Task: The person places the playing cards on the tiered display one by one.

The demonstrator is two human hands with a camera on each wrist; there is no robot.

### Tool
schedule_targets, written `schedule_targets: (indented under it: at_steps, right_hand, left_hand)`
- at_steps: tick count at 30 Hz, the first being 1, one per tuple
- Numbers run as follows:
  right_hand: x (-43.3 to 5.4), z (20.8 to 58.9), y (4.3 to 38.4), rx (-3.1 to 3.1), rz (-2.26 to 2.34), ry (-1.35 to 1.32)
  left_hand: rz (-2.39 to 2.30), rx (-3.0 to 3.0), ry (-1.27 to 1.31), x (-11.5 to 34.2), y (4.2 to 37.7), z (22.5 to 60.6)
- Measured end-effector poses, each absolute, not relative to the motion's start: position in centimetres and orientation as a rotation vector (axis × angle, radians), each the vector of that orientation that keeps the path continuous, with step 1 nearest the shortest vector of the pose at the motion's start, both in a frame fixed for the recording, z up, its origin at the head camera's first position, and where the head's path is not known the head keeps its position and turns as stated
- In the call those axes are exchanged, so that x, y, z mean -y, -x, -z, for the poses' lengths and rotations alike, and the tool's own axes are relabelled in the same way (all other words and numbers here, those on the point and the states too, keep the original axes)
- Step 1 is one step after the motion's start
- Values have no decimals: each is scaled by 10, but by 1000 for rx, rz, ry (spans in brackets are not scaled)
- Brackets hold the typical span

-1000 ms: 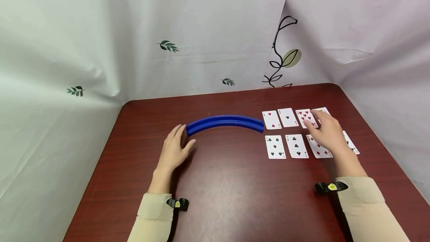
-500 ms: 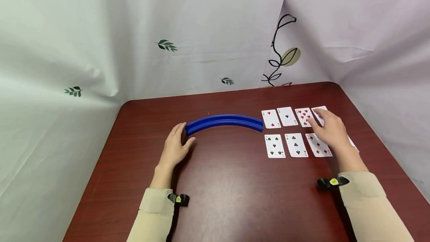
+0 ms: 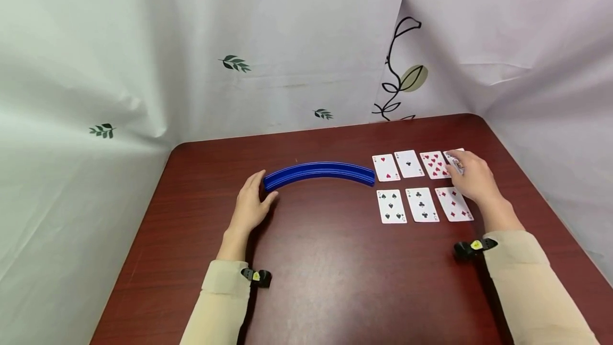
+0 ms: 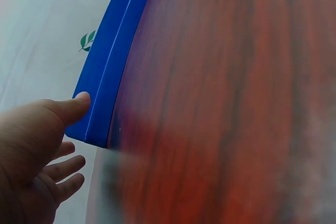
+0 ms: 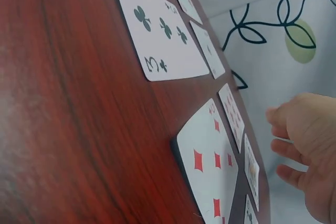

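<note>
Rail (image 3: pixel 318 170), curved and blue, is lying on the dark red wooden table (image 3: pixel 311 260), left of the playing cards. Its long axis is running from left to right, its arc is bowing toward the far edge, and both ends are bending slightly nearer. Its left end is pointing at the left hand (image 3: pixel 249 204); its right end is standing just beside the two of hearts (image 3: pixel 386 167), though whether they are touching cannot be told. The surface is showing a deep, glossy blue, with paler lines following its length and both ends being cut off bluntly.

The left hand is extending loosely relaxed fingers around the rail's left end, the thumb spreading well away from them; in the left wrist view the thumb is overlapping the blue face. How firmly it is pressing cannot be told.

The right hand (image 3: pixel 473 177) is reaching over the far right cards, its fingers bending gently and its thumb standing apart. It is not visibly gripping anything; it is partly covering the face card (image 5: pixel 251 171), and contact cannot be told.

In the far row, the ace of clubs (image 3: pixel 409 164) and a hearts card (image 3: pixel 435 165) are lying between the two of hearts and the face card. In the near row, the five of spades (image 3: pixel 391 206), three of clubs (image 3: pixel 422 205) and a diamonds card (image 3: pixel 454 204) are lying face up, from left to right.
</note>
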State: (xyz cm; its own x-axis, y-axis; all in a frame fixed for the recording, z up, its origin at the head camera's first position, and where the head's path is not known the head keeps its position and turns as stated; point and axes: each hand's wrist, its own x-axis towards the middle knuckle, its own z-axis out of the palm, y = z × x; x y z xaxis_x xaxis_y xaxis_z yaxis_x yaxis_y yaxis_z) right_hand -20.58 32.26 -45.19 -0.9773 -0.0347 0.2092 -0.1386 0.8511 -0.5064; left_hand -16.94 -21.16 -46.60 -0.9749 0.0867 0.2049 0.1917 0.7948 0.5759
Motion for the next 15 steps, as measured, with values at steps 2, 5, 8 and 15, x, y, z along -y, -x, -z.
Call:
schedule_targets:
  at_steps: [2,5,8,15]
  right_hand:
    - [-324,453,207,2841,-794,-146]
    - [-327,455,209,2843,-779,-145]
    - [-329,458,211,2849,-770,-136]
    - [-338,463,217,2863,-749,-174]
  left_hand:
    - [927,2822,213,211,171,466]
    - [921,2825,201,209,175,466]
    - [914,2826,191,208,178,467]
    - [892,2819,192,206,185,468]
